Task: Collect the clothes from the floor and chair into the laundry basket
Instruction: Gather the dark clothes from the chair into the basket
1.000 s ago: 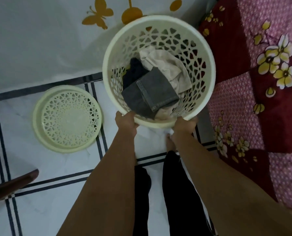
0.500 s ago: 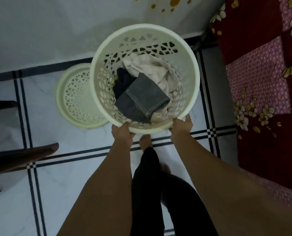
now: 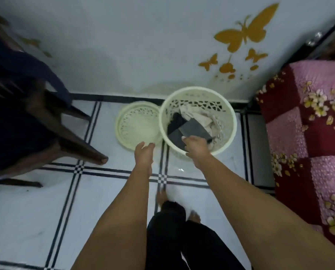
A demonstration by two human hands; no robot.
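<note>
White tiled floor (image 3: 36, 221), butterfly wall, chair (image 3: 45, 121) left, bed (image 3: 309, 133) right. Laundry basket (image 3: 229, 114) now sits down beside its lid (image 3: 137, 125); left hand (image 3: 144, 152) has let go, open, right hand (image 3: 197, 148) grips the rim.

Gold butterfly stickers (image 3: 242, 34) dot the pale wall in the upper right. A maroon and pink floral bedspread (image 3: 309, 137) fills the right edge. White floor tiles (image 3: 36, 221) carry dark grid lines.
</note>
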